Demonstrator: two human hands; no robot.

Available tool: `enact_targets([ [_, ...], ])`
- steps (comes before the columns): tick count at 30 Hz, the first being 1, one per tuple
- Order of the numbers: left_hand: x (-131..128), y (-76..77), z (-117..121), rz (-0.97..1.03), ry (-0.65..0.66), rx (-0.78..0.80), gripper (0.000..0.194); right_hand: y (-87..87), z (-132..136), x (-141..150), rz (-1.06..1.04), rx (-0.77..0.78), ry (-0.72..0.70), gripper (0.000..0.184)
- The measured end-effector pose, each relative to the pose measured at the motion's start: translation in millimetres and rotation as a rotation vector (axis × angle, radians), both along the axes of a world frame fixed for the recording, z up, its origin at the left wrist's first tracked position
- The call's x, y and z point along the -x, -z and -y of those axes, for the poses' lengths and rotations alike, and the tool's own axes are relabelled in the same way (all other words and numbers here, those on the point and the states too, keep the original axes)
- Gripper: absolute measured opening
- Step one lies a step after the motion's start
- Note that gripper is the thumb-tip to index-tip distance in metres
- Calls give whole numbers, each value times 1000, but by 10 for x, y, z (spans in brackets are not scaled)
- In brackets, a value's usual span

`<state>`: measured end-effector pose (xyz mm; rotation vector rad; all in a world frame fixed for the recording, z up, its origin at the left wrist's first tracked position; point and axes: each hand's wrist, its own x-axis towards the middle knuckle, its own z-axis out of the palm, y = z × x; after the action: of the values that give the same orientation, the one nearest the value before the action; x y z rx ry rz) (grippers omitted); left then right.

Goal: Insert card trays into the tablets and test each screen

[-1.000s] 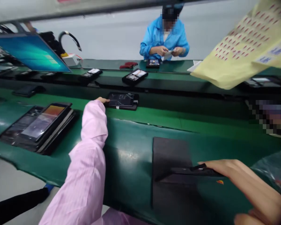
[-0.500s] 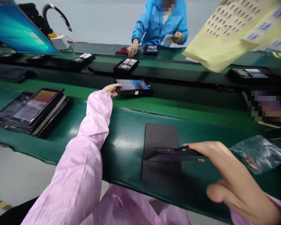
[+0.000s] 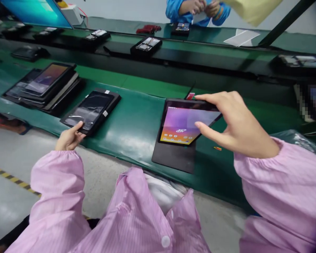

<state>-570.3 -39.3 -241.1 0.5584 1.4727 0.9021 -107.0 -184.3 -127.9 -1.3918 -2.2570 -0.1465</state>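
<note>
My left hand (image 3: 70, 137) grips the near corner of a dark tablet (image 3: 91, 109) in a black tray, thumb on top and fingers below. That tablet's screen is dark, and small white tabs show at its edges. My right hand (image 3: 230, 124) holds a lit tablet (image 3: 183, 123) tilted up by its right side, fingers over the top edge and thumb at the screen. Purple and orange colours and small icons show on that screen. Beneath it a black mat (image 3: 173, 160) lies on the green table (image 3: 131, 123). A red tab (image 3: 190, 96) sticks up behind its top edge.
Left of my left hand is a stack of tablets (image 3: 46, 84). Along the dark conveyor channel (image 3: 200, 73) stand several open devices in black trays (image 3: 147, 45). A co-worker's hands (image 3: 204, 7) hold something pale across the line. A clear plastic bag (image 3: 297, 138) lies at right.
My left hand has brought the tablet and tray from the green strip back onto the near table. My right hand has turned its tablet so the lit screen faces me.
</note>
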Motion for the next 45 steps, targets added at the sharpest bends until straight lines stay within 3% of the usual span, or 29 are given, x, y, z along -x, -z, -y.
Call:
enact_targets([
  [2, 49, 16, 77, -82, 26, -55, 27, 49, -6, -7, 60, -45, 7, 63],
  [5, -204, -178, 150, -262, 87, -275, 12, 104, 5, 15, 128, -83, 76, 77],
  [7, -659, -402, 207, -431, 76, -563, 10, 107, 5, 40, 134, -64, 137, 79],
  [9, -1306, -624, 274, -468, 83, -865, 26, 85, -3, 57, 123, -26, 189, 78],
  [10, -1658, -716, 308, -307, 226, -947, 35, 74, -5, 60, 115, -15, 207, 78],
  [13, -2574, -870, 375, 243, 657, -772, 70, 134, 43, 71, 82, -66, 255, 75],
  [16, -3035, -875, 354, 443, 774, -652, 82, 458, 182, 165, 24, -400, 436, 67],
  [18, -3132, -850, 286, 471, 759, -621, 81, 790, 258, 308, -9, -639, 593, 61],
  [19, -3152, -838, 242, 481, 752, -610, 80, 954, 267, 394, 9, -663, 626, 61],
  [22, -3194, -805, 105, 504, 750, -584, 78, 1270, 155, 634, 54, -512, 646, 69],
  [29, -3286, -723, -18, 615, 687, -585, 69, 1199, -213, 774, 4, -219, 632, 72],
  [37, -3298, -641, -85, 472, 605, -543, 65, 1501, 57, 940, 59, -50, 648, 82],
  [45, -3312, -573, -145, 558, 606, -570, 62, 1548, 235, 954, 145, -47, 608, 80],
])
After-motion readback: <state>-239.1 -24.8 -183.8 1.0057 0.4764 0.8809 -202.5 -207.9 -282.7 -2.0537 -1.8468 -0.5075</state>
